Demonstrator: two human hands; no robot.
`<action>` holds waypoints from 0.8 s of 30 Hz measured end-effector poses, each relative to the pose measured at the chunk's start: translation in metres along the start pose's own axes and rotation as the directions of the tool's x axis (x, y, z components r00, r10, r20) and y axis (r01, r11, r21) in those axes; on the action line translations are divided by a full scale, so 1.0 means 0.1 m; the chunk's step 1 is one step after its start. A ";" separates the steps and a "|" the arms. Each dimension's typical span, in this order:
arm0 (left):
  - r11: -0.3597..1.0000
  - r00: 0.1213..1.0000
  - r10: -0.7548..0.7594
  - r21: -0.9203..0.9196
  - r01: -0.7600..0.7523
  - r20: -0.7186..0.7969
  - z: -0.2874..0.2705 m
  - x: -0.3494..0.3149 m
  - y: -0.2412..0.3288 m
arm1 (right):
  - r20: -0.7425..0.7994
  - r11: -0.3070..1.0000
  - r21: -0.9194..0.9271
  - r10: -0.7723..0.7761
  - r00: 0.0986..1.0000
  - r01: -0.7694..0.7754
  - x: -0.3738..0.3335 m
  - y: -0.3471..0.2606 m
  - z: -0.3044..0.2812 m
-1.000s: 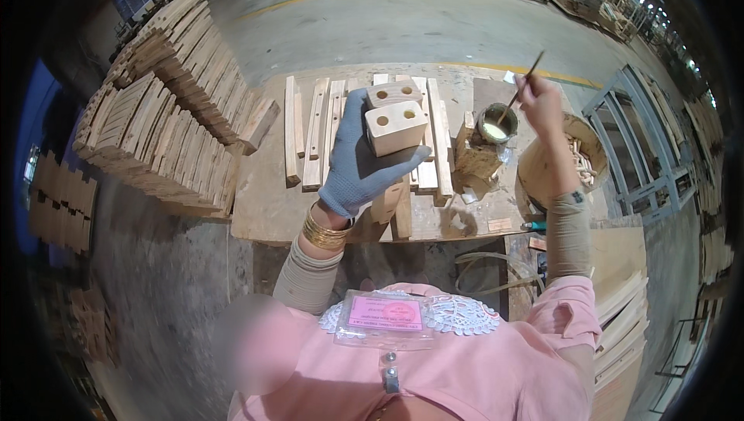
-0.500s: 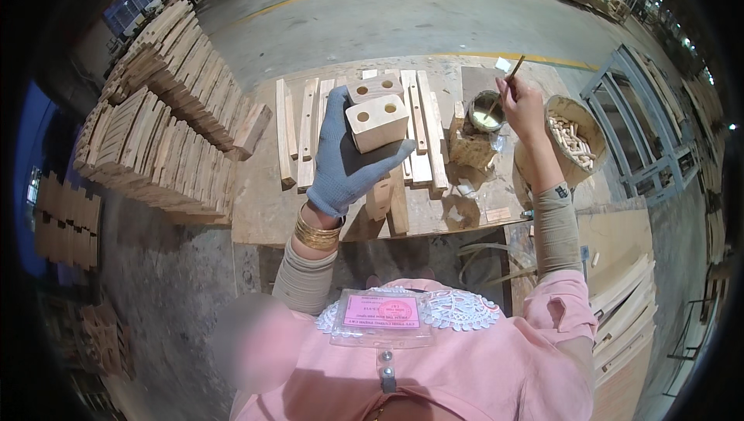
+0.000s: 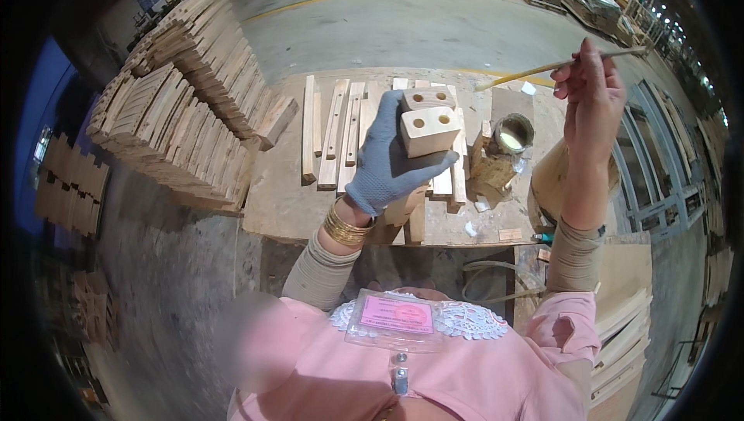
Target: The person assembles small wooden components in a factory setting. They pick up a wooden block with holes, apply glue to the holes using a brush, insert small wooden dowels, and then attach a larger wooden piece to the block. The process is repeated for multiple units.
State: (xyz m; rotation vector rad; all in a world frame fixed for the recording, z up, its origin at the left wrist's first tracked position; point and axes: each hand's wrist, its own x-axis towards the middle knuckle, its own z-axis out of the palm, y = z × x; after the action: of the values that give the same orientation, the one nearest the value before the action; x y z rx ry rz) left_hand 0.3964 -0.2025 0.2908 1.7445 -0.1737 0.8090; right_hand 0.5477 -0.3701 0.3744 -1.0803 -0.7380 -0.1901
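Observation:
My left hand (image 3: 381,171), in a grey-blue knit glove, grips two pale wooden blocks over the table. The near block (image 3: 428,143) and the far block (image 3: 428,92) each turn a face with two round holes upward. My bare right hand (image 3: 595,97) is raised to the right of them, its fingers closed on a thin stick (image 3: 535,72). The stick's yellowish end points left toward the blocks, apart from them. Below that hand, an open pot (image 3: 514,134) with pale, creamy liquid rests by a stained wooden block (image 3: 490,167).
Several wooden strips (image 3: 335,130) lie on the worktable (image 3: 271,204) beneath my left hand. Tall stacks of wood pieces (image 3: 167,130) rise at the left. A round bucket (image 3: 552,181) stands partly behind my right forearm. A grey metal frame (image 3: 659,158) is farther right.
My right hand has risen away from the pot, and its stick has swung from upright to nearly level, tip leftward. The view has shifted; my left hand still holds both blocks.

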 end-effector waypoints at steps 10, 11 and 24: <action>0.989 0.999 0.027 0.145 -0.022 -0.029 -0.03 -0.01 -0.02 | 0.403 0.974 -0.159 -0.084 0.911 0.160 -0.17 -0.46 0.74; 0.992 0.999 0.028 0.125 -0.023 -0.036 -0.03 -0.01 -0.02 | 0.420 0.970 -0.184 -0.069 0.905 0.160 -0.18 -0.46 0.76; 0.974 1.000 -0.008 0.228 0.013 -0.020 -0.06 -0.01 -0.07 | 0.511 0.896 -0.329 -0.097 0.854 0.298 -0.19 -0.58 0.91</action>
State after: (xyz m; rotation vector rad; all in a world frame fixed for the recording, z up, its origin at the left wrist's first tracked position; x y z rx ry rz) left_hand 0.3964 -0.1951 0.2854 1.9510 -0.0599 0.8647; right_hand 0.4640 -0.3244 0.4285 -1.4644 -1.3123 -0.2620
